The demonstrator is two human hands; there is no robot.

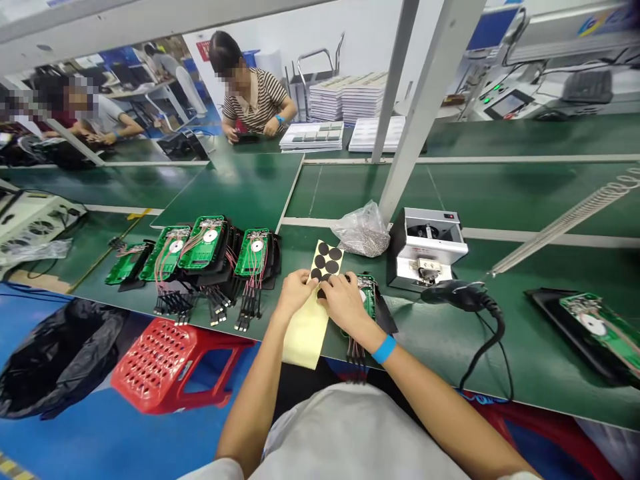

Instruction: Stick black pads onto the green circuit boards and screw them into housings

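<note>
A pale yellow sheet of black round stickers (321, 262) lies over the bench, its lower end hanging past the front edge. My left hand (297, 292) pinches the sheet's left side between thumb and fingers. From the right, my right hand (346, 301) has its fingers closed at a black sticker on the sheet; whether that sticker is lifted is hidden by the fingers. Partly under my right hand is a green circuit board unit (369, 293) with a white disc, and its wires hang toward me.
Several green board units (203, 243) with wires stand at left. A clear bag of small parts (364, 230), a white-and-black machine (427, 250) and a black-handled tool on a coiled cord (457, 295) are to the right. A co-worker (257, 100) sits across the bench.
</note>
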